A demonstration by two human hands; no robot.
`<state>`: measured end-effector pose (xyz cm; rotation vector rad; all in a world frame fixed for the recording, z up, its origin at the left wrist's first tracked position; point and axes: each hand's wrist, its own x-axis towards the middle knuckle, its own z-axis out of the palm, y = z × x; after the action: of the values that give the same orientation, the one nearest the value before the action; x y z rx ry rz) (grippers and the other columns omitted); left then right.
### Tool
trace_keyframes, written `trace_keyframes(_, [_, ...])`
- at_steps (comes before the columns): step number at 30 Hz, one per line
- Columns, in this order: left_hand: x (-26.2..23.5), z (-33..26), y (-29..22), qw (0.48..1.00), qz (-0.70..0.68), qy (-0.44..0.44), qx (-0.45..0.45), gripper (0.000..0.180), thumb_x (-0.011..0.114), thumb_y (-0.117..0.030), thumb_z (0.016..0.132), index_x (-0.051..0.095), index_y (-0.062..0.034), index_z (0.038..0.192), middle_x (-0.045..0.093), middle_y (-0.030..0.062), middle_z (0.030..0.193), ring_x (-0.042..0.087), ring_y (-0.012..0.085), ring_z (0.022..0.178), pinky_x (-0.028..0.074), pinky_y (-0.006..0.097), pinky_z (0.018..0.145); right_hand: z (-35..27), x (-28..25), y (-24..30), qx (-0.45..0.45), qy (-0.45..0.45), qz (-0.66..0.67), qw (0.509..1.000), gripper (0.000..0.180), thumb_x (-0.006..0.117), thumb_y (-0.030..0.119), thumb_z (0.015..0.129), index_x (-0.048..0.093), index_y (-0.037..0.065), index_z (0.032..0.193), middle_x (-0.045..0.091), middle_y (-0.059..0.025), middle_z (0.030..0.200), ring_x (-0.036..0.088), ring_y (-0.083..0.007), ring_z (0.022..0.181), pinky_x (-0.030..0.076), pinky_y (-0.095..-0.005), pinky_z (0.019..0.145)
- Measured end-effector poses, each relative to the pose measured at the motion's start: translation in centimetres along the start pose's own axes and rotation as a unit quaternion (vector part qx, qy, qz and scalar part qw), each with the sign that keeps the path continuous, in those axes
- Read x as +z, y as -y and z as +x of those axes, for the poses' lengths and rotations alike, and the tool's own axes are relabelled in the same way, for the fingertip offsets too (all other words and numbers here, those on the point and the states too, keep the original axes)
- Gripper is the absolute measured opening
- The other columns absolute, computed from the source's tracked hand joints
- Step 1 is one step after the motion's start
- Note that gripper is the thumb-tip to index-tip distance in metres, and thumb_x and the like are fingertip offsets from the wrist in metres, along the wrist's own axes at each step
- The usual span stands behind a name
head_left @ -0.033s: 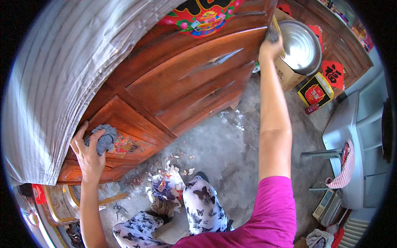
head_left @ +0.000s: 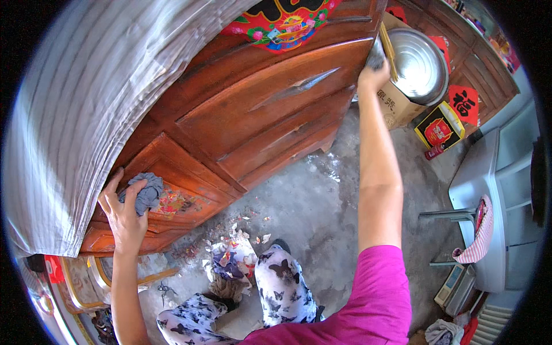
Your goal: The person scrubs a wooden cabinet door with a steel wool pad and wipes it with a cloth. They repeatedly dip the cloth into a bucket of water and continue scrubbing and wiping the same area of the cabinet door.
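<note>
A brown wooden door (head_left: 230,138) with raised panels stands slantwise in front of me. At its lower left panel, my left hand (head_left: 123,210) has its fingers curled round a crumpled grey cloth (head_left: 148,192) against the wood. Beside that cloth is a patch of torn red and yellow paper remnants (head_left: 172,202) stuck on the panel. My right arm reaches far forward, and my right hand (head_left: 372,79) is closed at the door's far edge on a dark grey wad (head_left: 376,59) that looks like cloth. Its fingers are partly hidden and slightly blurred.
A striped curtain (head_left: 69,115) hangs over the door's left side. Beyond the right hand, a metal basin (head_left: 417,66) rests on a cardboard box (head_left: 399,106). Paper scraps (head_left: 233,256) lie on the concrete floor by my knees. A grey chair-like frame (head_left: 451,215) stands right.
My right hand has shifted slightly left and down along the door's edge with the dark wad. The left hand stays on the grey cloth.
</note>
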<state>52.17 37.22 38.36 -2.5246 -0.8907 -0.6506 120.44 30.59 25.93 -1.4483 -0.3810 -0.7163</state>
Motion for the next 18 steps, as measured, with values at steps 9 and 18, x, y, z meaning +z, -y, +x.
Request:
trace_keyframes(9, [-1.1,-1.2,0.9,0.999,0.037,0.022,-0.007,0.073,0.080,0.011,0.061,0.068,-0.0215,0.125,0.046,0.0124,0.151,0.044,0.0387,0.131,0.040,0.050,0.111,-1.8,-0.4,10.0,-0.019,0.006,0.046,0.999,0.032,0.077,0.009,0.091,0.064,-0.004,0.117,0.073,-0.0202,0.108,0.069,-0.0329,0.099,0.052,-0.0421,0.093])
trace_keyframes(18, [0.3,-0.1,0.1,1.000,-0.005,0.009,0.002,0.075,0.085,0.010,0.058,0.068,-0.0212,0.123,0.046,0.0122,0.151,0.044,0.0390,0.132,0.042,0.051,0.112,-9.4,-2.1,-1.5,0.207,0.038,-0.098,0.973,0.039,0.081,0.014,0.086,0.067,-0.003,0.118,0.071,-0.0235,0.113,0.068,-0.0421,0.106,0.051,-0.0484,0.098])
